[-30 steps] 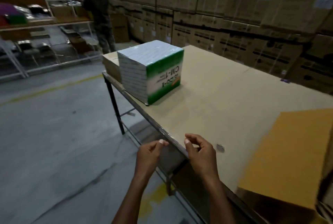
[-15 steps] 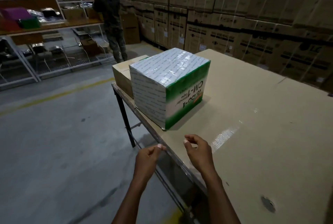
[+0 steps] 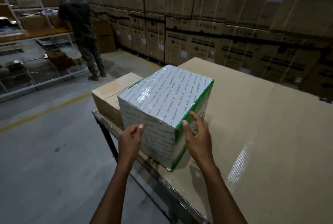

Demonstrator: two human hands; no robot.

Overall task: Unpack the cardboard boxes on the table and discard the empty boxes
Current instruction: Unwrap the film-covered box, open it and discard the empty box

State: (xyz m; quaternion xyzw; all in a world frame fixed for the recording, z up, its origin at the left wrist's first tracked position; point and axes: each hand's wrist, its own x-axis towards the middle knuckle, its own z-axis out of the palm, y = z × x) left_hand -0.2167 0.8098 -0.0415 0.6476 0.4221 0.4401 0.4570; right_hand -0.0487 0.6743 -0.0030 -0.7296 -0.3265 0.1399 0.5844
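While a second ago both hands hovered off the bench edge well short of the green-and-white wrapped box, they have now closed in on its near corner, so unpacking looks about to begin. Left hand sits at the box's left face, right hand against its green side; fingers loosely curled, neither grip grasping anything yet. Behind the box stands a plain brown carton.

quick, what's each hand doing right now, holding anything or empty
Left hand: open, loosely curled, holding nothing, at the near side face of the green-and-white box.
Right hand: open, fingers spread, by the box's green-edged face; contact cannot be told.
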